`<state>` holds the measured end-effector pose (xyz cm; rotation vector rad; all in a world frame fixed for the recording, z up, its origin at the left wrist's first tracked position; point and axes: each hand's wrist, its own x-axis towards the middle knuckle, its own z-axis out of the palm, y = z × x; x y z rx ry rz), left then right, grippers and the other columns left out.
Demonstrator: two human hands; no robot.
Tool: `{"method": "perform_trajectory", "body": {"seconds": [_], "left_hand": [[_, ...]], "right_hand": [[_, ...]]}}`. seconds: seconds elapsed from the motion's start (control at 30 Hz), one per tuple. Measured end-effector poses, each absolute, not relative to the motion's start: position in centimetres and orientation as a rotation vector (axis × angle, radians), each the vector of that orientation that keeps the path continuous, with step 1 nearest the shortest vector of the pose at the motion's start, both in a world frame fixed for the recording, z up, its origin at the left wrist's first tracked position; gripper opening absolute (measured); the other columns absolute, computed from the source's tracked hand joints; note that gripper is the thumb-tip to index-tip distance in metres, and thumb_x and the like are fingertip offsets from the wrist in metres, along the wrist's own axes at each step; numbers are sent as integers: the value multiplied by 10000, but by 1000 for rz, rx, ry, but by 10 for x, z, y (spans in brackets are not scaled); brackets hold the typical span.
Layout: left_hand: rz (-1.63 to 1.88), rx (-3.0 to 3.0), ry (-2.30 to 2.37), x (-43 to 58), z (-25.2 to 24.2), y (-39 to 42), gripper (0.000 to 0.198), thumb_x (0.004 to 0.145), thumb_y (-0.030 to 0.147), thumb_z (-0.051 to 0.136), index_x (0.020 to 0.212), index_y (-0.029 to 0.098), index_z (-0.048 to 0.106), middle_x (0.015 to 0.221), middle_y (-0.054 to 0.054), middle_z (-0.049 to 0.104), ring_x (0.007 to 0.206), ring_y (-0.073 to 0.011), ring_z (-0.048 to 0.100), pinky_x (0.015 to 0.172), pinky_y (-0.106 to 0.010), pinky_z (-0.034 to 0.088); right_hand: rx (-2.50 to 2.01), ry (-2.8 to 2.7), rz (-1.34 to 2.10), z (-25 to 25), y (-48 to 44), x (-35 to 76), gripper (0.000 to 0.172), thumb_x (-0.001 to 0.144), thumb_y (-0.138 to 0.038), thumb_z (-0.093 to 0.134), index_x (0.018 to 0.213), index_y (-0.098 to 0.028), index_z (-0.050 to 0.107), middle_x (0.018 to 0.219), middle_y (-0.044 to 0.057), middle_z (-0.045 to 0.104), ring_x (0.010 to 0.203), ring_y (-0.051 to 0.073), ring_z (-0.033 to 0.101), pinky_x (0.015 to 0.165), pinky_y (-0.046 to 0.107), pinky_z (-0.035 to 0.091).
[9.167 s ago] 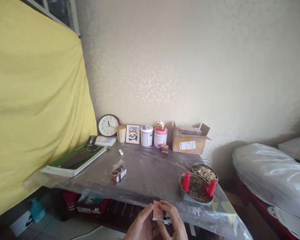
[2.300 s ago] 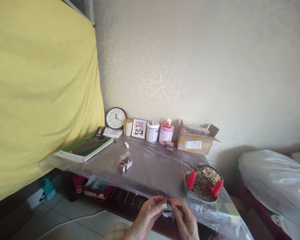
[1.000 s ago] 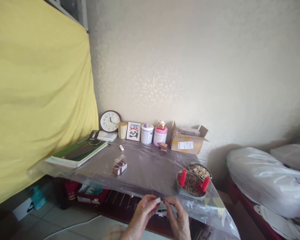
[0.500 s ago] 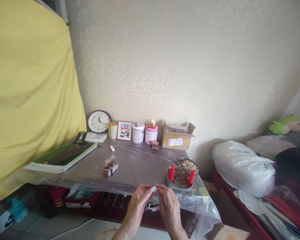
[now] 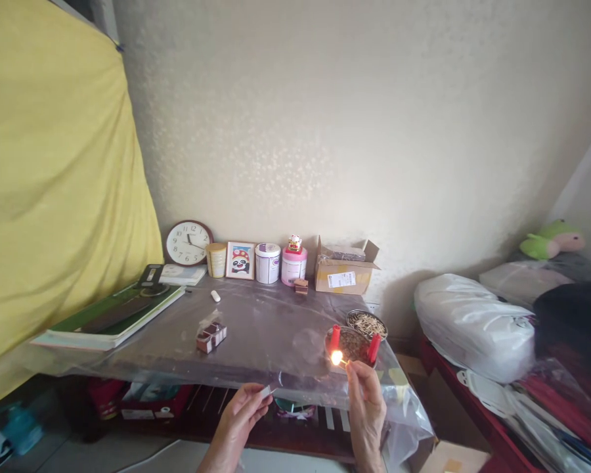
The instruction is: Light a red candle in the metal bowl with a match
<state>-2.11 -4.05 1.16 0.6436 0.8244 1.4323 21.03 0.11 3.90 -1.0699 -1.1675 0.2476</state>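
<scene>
1. The right hand (image 5: pixel 367 402) has a closed pinch grip, thumb against fingertips, on a burning match (image 5: pixel 343 362). The flame (image 5: pixel 337 357) points left, in front of the left red candle (image 5: pixel 335 337); whether they touch cannot be told.
2. The left hand (image 5: pixel 242 412), well apart in front of the tabletop (image 5: pixel 270 328), pinches a small matchbox (image 5: pixel 266 392) in a closed grip.
3. For good handling, the match is best held near its tail and roughly level, so the fire is slow to creep toward the fingers.
4. Slow, steady movement should protect the flame; the matchbox is safest kept away from it, as it is here.
5. The clear plastic sheet (image 5: pixel 408 402) over the tabletop could melt, so the flame is best kept above the candle tin (image 5: pixel 326 341).
6. Half a second earlier, both hands meet at the matchbox and no flame shows; now they are apart, the right beside the tin.
</scene>
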Motion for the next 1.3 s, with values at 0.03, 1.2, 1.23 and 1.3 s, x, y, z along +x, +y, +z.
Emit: {"method": "perform_trajectory", "body": {"seconds": [0.03,1.2,1.23,1.3], "left_hand": [[1424,614,824,-25,7,-41,269,645,369,763,817,186,666,851,-49,723,886,-194,639,825,-290,463],[1381,397,721,-43,-8,-45,326,607,402,776,850,198,701,946,-94,743,936,-230,650,866,-345,464],[1385,402,732,-42,-7,-46,322,612,405,771,847,198,699,945,-95,742,941,-232,648,871,-347,461],[1406,397,746,-39,-6,-47,311,616,411,765,837,204,691,934,-92,742,936,-232,648,871,-350,456]], "right_hand": [[-1069,-1143,286,41,0,210,214,801,-396,606,837,-185,618,867,41,617,811,187,574,776,313,457],[-1002,-1208,206,77,22,221,219,824,-385,587,836,-172,636,844,44,642,790,176,577,741,312,469],[-997,-1212,208,79,25,222,223,822,-387,589,836,-171,640,846,49,648,789,178,583,743,314,471],[-993,-1208,221,83,29,222,240,810,-402,599,837,-170,652,841,55,661,782,183,596,742,316,476]]}}
